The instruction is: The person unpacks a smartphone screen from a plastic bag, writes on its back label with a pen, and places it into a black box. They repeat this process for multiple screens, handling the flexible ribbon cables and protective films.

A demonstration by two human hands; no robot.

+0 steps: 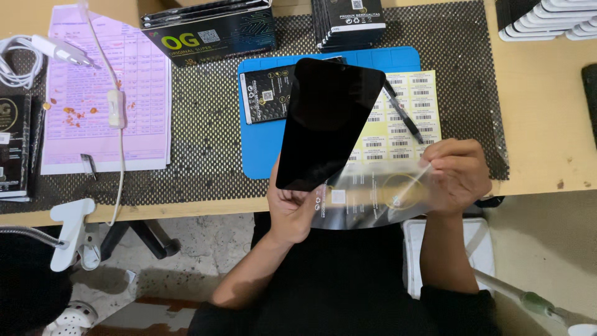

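Note:
My left hand (291, 208) grips the lower end of a black phone screen panel (326, 118), which stands tilted over the blue mat (261, 146). My right hand (459, 175) pinches the upper right corner of a clear plastic sleeve (373, 199) with a gold and white print. The sleeve's left end lies against my left hand under the panel's bottom edge. Both hands are held just in front of the table's near edge.
On the mat lie a small black packet (266, 93), a yellow sheet of barcode labels (410, 118) and a black pen (403, 115). Black boxes (211, 31) and stacked packets (348, 22) stand at the back, a pink paper form (99, 93) and white cable (115, 99) at left.

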